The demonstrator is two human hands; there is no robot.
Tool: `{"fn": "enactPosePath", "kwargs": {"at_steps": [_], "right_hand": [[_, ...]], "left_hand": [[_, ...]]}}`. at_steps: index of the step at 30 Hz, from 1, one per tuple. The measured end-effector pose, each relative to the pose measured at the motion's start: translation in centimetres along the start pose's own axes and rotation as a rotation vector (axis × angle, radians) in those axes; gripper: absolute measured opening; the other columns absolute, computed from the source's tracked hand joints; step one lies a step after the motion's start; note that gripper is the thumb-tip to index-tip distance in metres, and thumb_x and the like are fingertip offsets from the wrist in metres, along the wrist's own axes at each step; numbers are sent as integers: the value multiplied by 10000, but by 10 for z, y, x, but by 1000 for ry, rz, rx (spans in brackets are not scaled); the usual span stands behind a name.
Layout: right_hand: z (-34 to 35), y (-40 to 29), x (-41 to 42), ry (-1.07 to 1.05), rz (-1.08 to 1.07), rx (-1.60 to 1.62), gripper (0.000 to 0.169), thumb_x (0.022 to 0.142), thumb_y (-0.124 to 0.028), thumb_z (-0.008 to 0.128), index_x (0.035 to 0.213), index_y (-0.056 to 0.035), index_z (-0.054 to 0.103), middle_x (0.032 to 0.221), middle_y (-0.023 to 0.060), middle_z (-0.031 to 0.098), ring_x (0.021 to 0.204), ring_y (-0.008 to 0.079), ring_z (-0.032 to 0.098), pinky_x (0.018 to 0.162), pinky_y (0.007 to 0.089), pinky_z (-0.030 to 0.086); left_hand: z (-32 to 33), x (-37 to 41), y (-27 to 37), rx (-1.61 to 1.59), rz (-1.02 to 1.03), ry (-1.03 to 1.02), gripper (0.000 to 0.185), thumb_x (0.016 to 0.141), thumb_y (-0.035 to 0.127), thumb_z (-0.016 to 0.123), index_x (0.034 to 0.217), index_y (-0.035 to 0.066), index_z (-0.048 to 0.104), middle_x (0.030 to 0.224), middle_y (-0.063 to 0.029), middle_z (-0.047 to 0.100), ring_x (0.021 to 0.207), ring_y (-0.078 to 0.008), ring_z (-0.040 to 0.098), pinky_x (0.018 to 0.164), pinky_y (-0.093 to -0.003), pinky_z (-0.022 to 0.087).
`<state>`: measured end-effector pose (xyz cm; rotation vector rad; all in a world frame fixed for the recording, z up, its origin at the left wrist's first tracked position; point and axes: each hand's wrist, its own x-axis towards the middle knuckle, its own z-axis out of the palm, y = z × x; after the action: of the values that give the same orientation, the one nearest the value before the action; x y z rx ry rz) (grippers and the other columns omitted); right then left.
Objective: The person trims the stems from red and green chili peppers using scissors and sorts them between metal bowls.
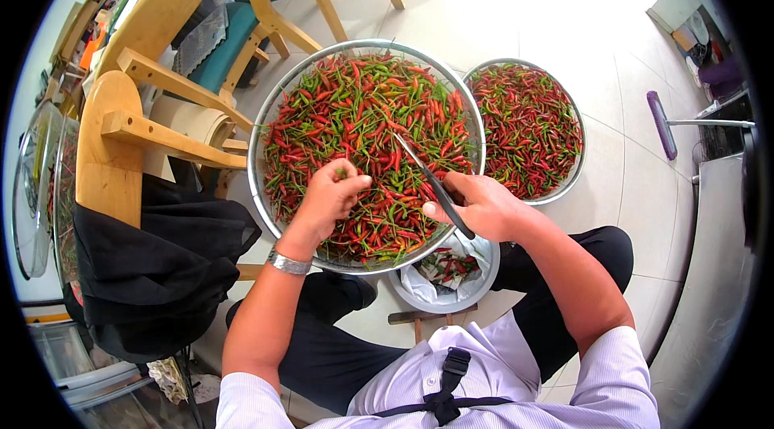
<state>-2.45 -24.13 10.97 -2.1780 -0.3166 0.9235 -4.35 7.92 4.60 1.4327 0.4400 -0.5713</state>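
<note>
A large round metal basket point(256, 175) heaped with red and green chilli peppers point(369, 120) is in front of me. Over its lower left part is my left hand point(334, 192), fingers pinched together, with a bit of green showing between them, probably a chilli or its stem. My right hand point(474, 202), at the basket's lower right rim, grips a pair of scissors point(444, 193) with dark handles; the metal tips point up and left over the chillies. Whether the blades are parted is unclear.
A second round basket point(582, 157) of chillies stands at right behind. Below the large basket is a lined bucket point(493, 284) with chillies and scraps. Wooden chairs point(112, 145), one draped with black cloth point(163, 272), crowd the left. A purple-headed floor brush point(661, 125) lies right.
</note>
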Motion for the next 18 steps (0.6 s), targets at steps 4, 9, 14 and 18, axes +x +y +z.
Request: {"fn": "enactPosePath", "kwargs": {"at_steps": [4,9,14,18], "right_hand": [[9,13,4,37,-77,-12,731,990,-711,692,1008,19,668,780,183,640,748,320,636,721,462,496],[4,5,0,18,-40,-36,727,994,-706,689,971,19,648,768,182,633,736,326,630,710,467,497],[-1,13,-4,7,1,-48,802,970,-787,660,1004,14,681,851,223,702,850,393,707,802,498,536],[-2,11,-6,-51,46,-104,867,955,-840,638,1067,15,726,938,257,748,951,422,754,879,502,560]], "left_hand": [[39,0,1,894,487,69,139,958,123,805,1033,63,703,875,-125,743,774,-270,732,701,-414,570],[35,15,-25,1446,729,142,213,930,135,825,1134,89,782,878,-140,749,757,-335,710,706,-450,555],[48,7,4,905,355,137,146,922,165,863,1029,70,833,855,-108,768,717,-213,700,687,-396,541],[27,11,0,613,386,166,179,946,144,873,1031,-4,820,884,-1,773,811,-68,675,746,-285,535]]}}
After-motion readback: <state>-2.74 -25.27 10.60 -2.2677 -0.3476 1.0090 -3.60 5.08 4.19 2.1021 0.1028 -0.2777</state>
